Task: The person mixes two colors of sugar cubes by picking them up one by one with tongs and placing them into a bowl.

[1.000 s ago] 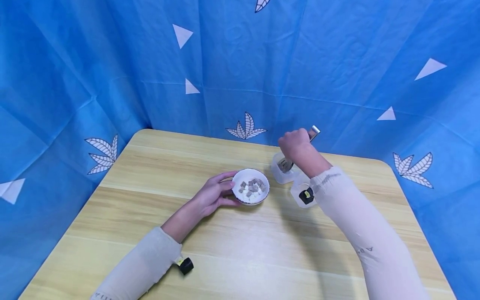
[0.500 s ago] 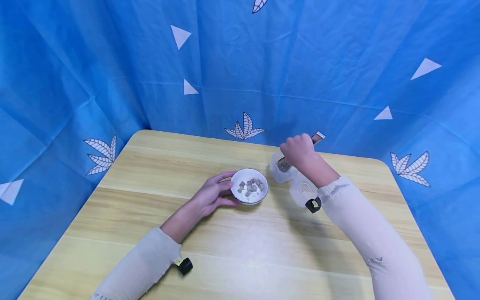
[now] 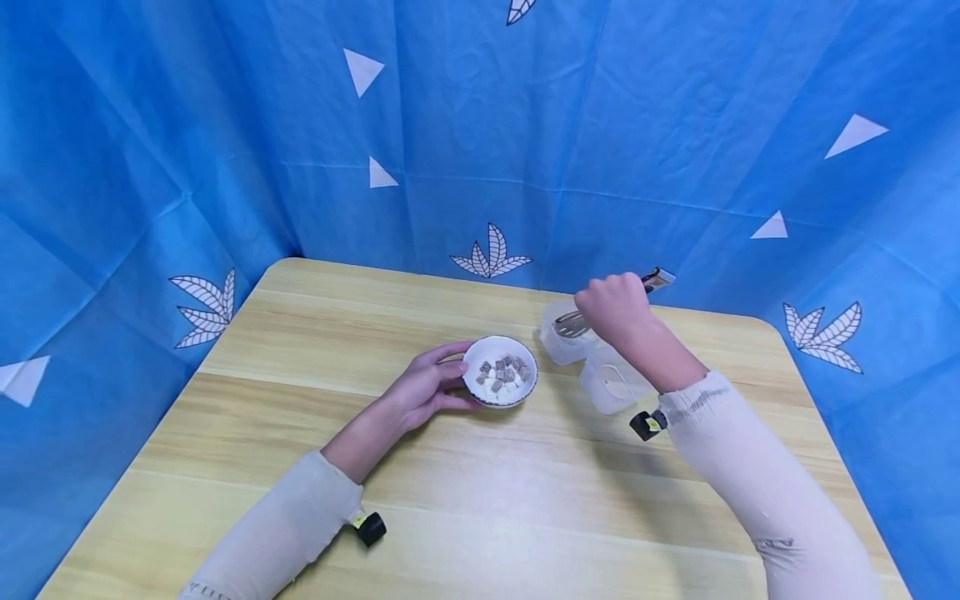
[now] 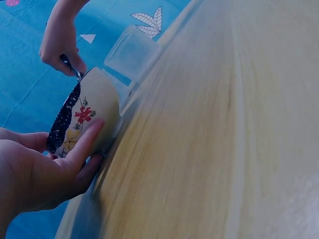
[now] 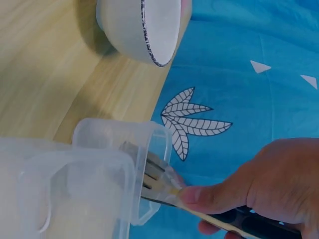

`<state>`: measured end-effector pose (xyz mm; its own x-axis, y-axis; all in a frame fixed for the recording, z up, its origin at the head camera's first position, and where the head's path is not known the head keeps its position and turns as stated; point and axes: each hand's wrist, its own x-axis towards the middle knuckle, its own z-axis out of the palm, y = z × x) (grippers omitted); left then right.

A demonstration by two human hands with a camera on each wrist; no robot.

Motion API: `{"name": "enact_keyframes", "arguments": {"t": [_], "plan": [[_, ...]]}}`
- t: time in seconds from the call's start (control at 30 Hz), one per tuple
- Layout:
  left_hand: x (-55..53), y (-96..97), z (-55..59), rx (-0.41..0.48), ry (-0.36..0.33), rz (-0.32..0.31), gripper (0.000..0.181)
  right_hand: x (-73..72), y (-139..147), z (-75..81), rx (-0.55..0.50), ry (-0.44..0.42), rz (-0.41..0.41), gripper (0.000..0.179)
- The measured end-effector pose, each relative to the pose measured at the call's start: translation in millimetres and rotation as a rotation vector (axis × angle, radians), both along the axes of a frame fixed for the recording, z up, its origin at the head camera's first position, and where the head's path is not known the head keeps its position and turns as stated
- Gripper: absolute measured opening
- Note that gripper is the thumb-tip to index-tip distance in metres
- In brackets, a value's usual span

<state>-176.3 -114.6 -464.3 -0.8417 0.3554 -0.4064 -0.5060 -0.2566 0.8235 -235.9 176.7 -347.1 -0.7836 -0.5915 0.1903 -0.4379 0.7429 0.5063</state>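
Observation:
My left hand [image 3: 420,390] holds the side of a white bowl [image 4: 99,107] with a dark speckled rim and painted flowers, its fingers and thumb spread round the wall. Several small brown and white cubes [image 3: 501,377] lie inside the bowl. To the right, my right hand [image 3: 615,307] grips slotted metal tongs [image 3: 573,325] with a dark handle, thumb along the side. The slotted end reaches down into the far clear plastic container [image 3: 551,343]. In the right wrist view, that end shows through the container's wall.
A second clear plastic container [image 3: 603,393] stands in front of the far one, partly under my right forearm. The wooden table [image 3: 300,433] runs to a blue curtain [image 3: 300,100] at the back and sides. Black wrist cameras [image 3: 370,528] hang from both sleeves.
My right hand has moved slightly right and down, tilting the tongs lower within the far container and uncovering more of the near one. My left hand and the bowl stay put.

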Motion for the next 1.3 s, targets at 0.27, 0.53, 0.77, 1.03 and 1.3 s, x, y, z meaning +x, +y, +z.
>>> {"name": "enact_keyframes", "arguments": {"t": [0.27, 0.53, 0.77, 1.03, 1.3], "plan": [[-1.2, 1.2, -0.6, -0.006, -0.014, 0.007, 0.050, 7.5, 15, -3.4, -0.035, 0.023, 0.031, 0.054], [0.8, 2.4, -0.4, 0.000, -0.011, 0.005, 0.051, 12.8, 34, -11.5, -0.128, 0.067, 0.074, 0.047], [0.8, 2.6, 0.8, -0.003, -0.007, 0.006, 0.051, 15.6, 53, -15.6, -0.167, 0.045, 0.041, 0.011], [1.7, 1.8, 2.3, -0.005, 0.004, -0.001, 0.052, 20.7, 67, -26.2, -0.244, 0.210, 0.174, 0.015], [1.5, 1.6, -0.1, -0.007, 0.012, -0.003, 0.052, 27.6, 72, -34.3, -0.343, 0.289, 0.249, 0.015]]}}
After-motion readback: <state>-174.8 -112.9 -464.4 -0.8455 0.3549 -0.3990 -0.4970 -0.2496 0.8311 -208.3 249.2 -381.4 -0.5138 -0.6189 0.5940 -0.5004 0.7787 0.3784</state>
